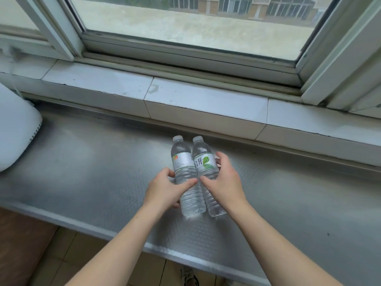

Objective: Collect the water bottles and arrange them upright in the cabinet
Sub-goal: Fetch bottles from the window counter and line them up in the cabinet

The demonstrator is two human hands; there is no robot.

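You've got both water bottles side by side on the metal worktop (pixel 82 162), touching each other, caps pointing to about 12 o'clock toward the window sill (pixel 206 104). They look like they're standing, so the long axis runs bottom-to-cap away from you.

Left bottle (pixel 186 178) has a silver label with a small red-orange patch; I can't read the text. Right bottle (pixel 206 172) has a white label with a green leaf and "白开" on it.

Your left hand (pixel 162 193) is wrapped around the left bottle from 9 o'clock, your right hand (pixel 224 182) around the right one from 3 o'clock, each grip closed on its own bottle. No cabinet in view, so you'd be carrying them off somewhere.
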